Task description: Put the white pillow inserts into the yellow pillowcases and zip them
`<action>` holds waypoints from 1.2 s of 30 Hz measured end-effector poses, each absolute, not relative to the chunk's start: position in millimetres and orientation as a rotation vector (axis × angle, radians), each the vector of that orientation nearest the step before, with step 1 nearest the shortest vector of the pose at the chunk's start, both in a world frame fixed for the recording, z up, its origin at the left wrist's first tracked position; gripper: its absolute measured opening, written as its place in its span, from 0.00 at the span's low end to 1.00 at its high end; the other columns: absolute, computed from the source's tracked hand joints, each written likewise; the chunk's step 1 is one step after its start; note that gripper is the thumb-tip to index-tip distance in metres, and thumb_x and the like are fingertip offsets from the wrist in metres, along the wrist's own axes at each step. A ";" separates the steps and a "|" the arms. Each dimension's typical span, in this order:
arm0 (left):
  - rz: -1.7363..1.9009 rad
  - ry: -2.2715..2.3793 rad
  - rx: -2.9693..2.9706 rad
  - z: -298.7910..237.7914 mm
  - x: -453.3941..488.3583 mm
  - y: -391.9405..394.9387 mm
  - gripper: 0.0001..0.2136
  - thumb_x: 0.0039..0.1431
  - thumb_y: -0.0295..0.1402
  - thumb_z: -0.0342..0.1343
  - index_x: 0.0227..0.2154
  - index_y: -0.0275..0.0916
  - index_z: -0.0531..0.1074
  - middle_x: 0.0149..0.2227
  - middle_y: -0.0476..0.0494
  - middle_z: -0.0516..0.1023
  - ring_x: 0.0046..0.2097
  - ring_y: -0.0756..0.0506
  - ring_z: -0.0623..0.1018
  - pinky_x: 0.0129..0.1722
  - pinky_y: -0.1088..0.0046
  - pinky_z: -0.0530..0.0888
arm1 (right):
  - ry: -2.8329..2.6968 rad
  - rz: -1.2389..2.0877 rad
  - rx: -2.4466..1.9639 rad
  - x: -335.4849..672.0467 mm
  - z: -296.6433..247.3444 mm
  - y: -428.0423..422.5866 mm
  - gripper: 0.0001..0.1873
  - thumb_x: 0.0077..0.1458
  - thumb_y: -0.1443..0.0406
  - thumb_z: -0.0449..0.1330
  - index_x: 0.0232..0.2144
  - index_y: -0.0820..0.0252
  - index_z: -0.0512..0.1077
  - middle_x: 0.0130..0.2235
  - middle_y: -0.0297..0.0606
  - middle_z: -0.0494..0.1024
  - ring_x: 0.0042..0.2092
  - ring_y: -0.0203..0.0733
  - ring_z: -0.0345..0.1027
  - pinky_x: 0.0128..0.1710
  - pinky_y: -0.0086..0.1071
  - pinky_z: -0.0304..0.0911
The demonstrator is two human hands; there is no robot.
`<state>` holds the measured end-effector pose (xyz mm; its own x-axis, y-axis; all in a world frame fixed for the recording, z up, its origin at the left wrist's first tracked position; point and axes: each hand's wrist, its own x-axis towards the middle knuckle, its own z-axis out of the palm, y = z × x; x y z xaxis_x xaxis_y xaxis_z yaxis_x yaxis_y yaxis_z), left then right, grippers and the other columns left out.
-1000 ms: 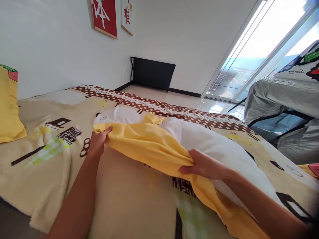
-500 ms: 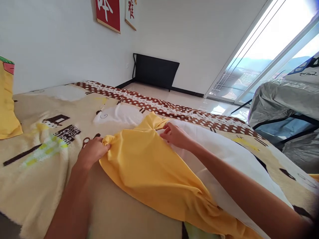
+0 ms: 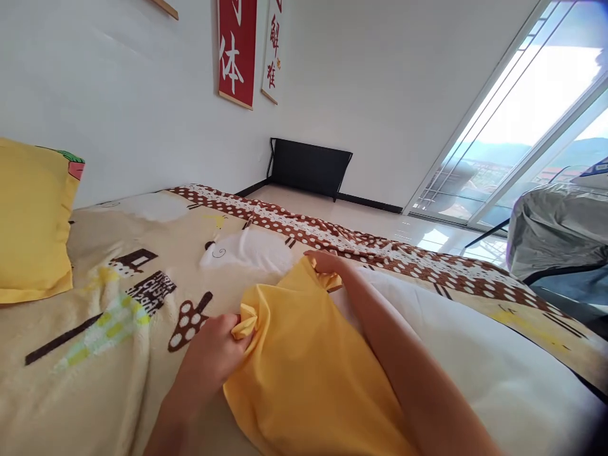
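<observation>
A yellow pillowcase [image 3: 299,373] lies over one end of a white pillow [image 3: 498,373] on a cream patterned blanket [image 3: 109,316]. My left hand [image 3: 213,358] is closed on the near corner of the pillowcase, bunching the cloth. My right hand [image 3: 325,261] reaches over the pillow and pinches the far corner of the yellow cloth. My right forearm lies across the pillow and hides part of it.
A yellow pillow [image 3: 31,221] leans against the white wall at the left. A brown dotted border [image 3: 332,234] edges the blanket. Beyond it are a black low rack [image 3: 308,168], red and white wall hangings [image 3: 237,50], a glass sliding door [image 3: 513,139] and grey covered furniture [image 3: 555,228].
Both hands have drawn the yellow pillowcase further onto the pillow, toward me. My right hand moved from the near hem to the far corner. The camera tilted up and shifted right.
</observation>
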<state>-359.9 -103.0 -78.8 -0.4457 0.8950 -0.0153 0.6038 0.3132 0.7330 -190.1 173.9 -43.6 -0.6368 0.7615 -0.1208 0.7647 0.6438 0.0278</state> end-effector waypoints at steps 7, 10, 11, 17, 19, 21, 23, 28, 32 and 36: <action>0.941 2.072 1.283 -66.0 -360.6 -115.7 0.11 0.41 0.41 0.57 0.13 0.42 0.66 0.21 0.41 0.73 0.27 0.43 0.70 0.27 0.72 0.56 | 2.698 -0.096 1.512 -183.2 -53.6 193.9 0.10 0.58 0.62 0.57 0.34 0.65 0.72 0.36 0.36 0.75 0.37 0.36 0.68 0.38 0.33 0.64; 1.003 1.990 1.225 -55.8 -362.3 -122.3 0.13 0.39 0.44 0.58 0.12 0.42 0.67 0.19 0.42 0.72 0.26 0.44 0.69 0.25 0.72 0.58 | 2.747 0.001 1.775 -176.2 -27.1 203.4 0.09 0.55 0.68 0.53 0.31 0.63 0.74 0.33 0.39 0.75 0.37 0.39 0.67 0.33 0.29 0.59; 1.030 1.970 1.212 -53.7 -363.7 -123.7 0.14 0.38 0.46 0.58 0.12 0.42 0.67 0.19 0.42 0.71 0.25 0.44 0.68 0.24 0.72 0.58 | 2.756 0.034 1.869 -173.4 -16.4 206.0 0.11 0.53 0.69 0.52 0.30 0.62 0.75 0.33 0.41 0.76 0.37 0.40 0.67 0.31 0.29 0.57; 1.420 1.819 0.996 -45.4 -369.5 -128.8 0.19 0.37 0.51 0.62 0.12 0.40 0.66 0.17 0.46 0.67 0.23 0.47 0.66 0.22 0.74 0.62 | 2.841 0.145 2.245 -155.3 44.8 204.6 0.15 0.45 0.71 0.52 0.33 0.60 0.76 0.35 0.44 0.76 0.38 0.45 0.66 0.32 0.32 0.54; 1.533 1.727 0.845 -42.1 -369.1 -129.1 0.19 0.34 0.50 0.65 0.14 0.39 0.67 0.19 0.46 0.68 0.25 0.46 0.68 0.22 0.74 0.64 | 2.920 0.183 2.297 -150.0 59.8 198.7 0.16 0.47 0.70 0.50 0.35 0.60 0.75 0.39 0.45 0.75 0.41 0.46 0.65 0.34 0.32 0.55; 1.635 1.639 0.721 -40.8 -369.3 -126.9 0.19 0.31 0.48 0.67 0.16 0.39 0.68 0.21 0.46 0.70 0.26 0.45 0.70 0.23 0.73 0.66 | 3.018 0.200 2.317 -144.7 71.5 192.0 0.18 0.51 0.70 0.46 0.38 0.61 0.73 0.44 0.45 0.73 0.43 0.45 0.64 0.37 0.31 0.56; 1.733 1.627 0.671 -43.5 -372.0 -121.9 0.18 0.32 0.48 0.67 0.19 0.39 0.69 0.23 0.46 0.72 0.28 0.44 0.71 0.23 0.73 0.67 | 3.097 0.158 2.302 -138.9 80.5 185.1 0.19 0.53 0.70 0.43 0.40 0.62 0.71 0.43 0.44 0.73 0.42 0.42 0.64 0.36 0.30 0.57; 1.409 2.183 0.995 -67.8 -396.0 -99.8 0.19 0.45 0.50 0.57 0.15 0.39 0.64 0.20 0.45 0.69 0.28 0.43 0.72 0.26 0.72 0.64 | 3.225 0.085 2.214 -127.1 98.0 153.2 0.18 0.55 0.70 0.40 0.38 0.62 0.68 0.36 0.41 0.74 0.36 0.40 0.64 0.31 0.28 0.54; 0.835 2.387 1.129 -90.6 -419.3 -81.3 0.16 0.50 0.46 0.52 0.23 0.38 0.71 0.28 0.35 0.77 0.36 0.33 0.77 0.34 0.63 0.70 | 3.373 0.381 1.791 -125.2 109.7 90.1 0.13 0.56 0.69 0.44 0.39 0.59 0.67 0.33 0.38 0.74 0.33 0.40 0.63 0.30 0.28 0.49; 0.791 2.496 1.258 -85.1 -415.0 -87.3 0.18 0.48 0.33 0.50 0.42 0.31 0.72 0.47 0.27 0.74 0.55 0.29 0.69 0.52 0.52 0.65 | 3.327 0.747 1.190 -119.7 114.6 6.6 0.10 0.59 0.69 0.46 0.37 0.59 0.66 0.34 0.38 0.73 0.28 0.38 0.61 0.26 0.30 0.42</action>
<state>-415.0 -87.3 -85.1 -0.6025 0.7975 0.0314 0.6699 0.4839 0.5630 -119.7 6.6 114.6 -0.6860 0.4806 0.5462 0.6680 0.7136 0.2110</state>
